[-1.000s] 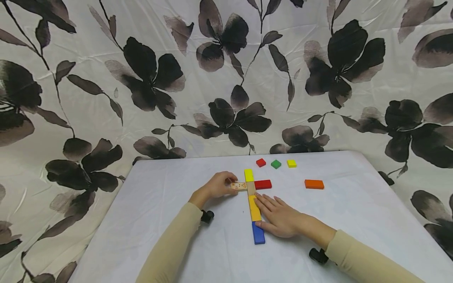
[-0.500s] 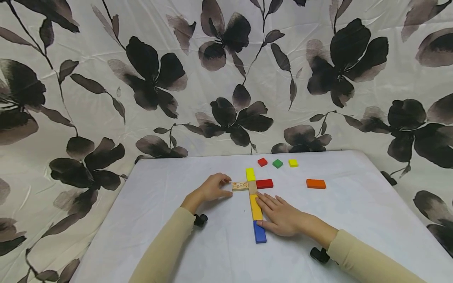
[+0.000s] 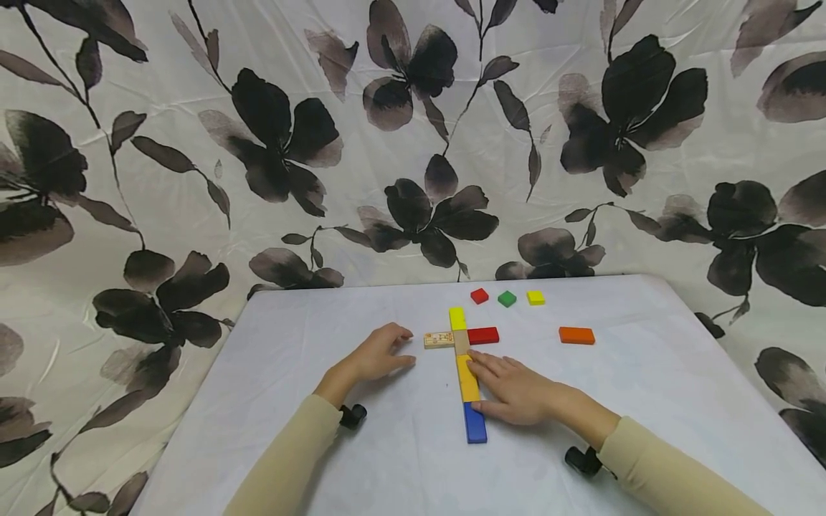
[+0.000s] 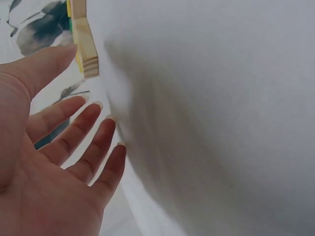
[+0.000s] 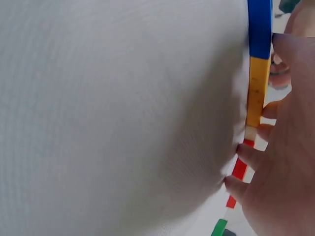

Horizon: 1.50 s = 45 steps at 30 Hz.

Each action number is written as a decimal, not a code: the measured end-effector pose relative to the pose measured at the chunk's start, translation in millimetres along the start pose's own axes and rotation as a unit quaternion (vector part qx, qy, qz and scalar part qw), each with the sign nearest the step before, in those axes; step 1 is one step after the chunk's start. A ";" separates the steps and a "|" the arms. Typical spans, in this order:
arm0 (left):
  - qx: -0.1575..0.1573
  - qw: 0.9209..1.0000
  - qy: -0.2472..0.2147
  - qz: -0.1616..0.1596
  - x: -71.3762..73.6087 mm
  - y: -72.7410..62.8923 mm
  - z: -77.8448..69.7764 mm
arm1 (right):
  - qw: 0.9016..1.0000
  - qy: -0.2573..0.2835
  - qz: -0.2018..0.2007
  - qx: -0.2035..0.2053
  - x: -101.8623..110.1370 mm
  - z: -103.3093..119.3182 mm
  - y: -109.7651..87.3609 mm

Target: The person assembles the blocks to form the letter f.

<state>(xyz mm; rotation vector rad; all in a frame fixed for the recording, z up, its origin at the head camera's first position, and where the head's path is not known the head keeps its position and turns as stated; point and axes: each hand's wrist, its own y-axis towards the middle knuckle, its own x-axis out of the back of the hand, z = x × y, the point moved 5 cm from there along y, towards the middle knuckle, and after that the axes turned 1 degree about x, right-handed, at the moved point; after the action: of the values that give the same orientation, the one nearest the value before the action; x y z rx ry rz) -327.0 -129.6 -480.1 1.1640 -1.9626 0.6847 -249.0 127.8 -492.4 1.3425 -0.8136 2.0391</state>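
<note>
Left of centre in the head view, the left hand (image 3: 374, 352) is off the blocks, thumb and fingers apart; a second ago it pinched the left end of the flat pale wooden block with printed markings (image 3: 439, 340), and it has since drawn away to the left. That printed block lies at the middle of the frame, its right end against the plain tan wooden block (image 3: 461, 342). Above the tan block is a bright yellow block (image 3: 457, 318); below it run a long amber-yellow block (image 3: 468, 380) and a long blue block (image 3: 475, 424), end to end. A long red block (image 3: 483, 335) meets the tan one on its right. Above it lie a small red block (image 3: 480, 295) and a small green block (image 3: 507, 299).

The right hand (image 3: 516, 390) stays as before, its fingers extended at the amber block's right edge and its thumb at the blue block's upper end. Further right are a small yellow block (image 3: 535, 297), higher up, and a long orange block (image 3: 576, 335), well apart.
</note>
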 end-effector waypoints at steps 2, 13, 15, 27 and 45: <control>-0.005 1.000 -0.001 -0.002 0.6 -3.5 -1.5 | 1.000 0.005 -0.007 0.009 1.4 -0.8 0.0; -0.044 0.999 0.013 0.019 -3.2 -21.8 -27.3 | 0.999 0.041 -0.031 0.018 8.5 -4.5 0.5; -0.048 0.998 0.029 0.024 -6.6 -23.8 -33.1 | 0.998 0.052 -0.035 0.014 11.3 -5.2 -0.2; -0.074 0.985 0.140 0.072 -40.2 -39.8 -70.2 | 0.994 0.062 -0.094 -0.016 28.6 -27.3 -20.3; -0.090 0.968 0.211 0.100 -72.0 -33.3 -94.7 | 0.987 0.021 -0.159 -0.032 56.3 -63.3 -61.6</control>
<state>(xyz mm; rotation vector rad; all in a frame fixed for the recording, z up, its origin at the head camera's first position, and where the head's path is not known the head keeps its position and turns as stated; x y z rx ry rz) -244.0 -38.2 -480.8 0.6505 -1.7432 0.7675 -260.7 222.3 -448.6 1.2969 -0.5967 1.7710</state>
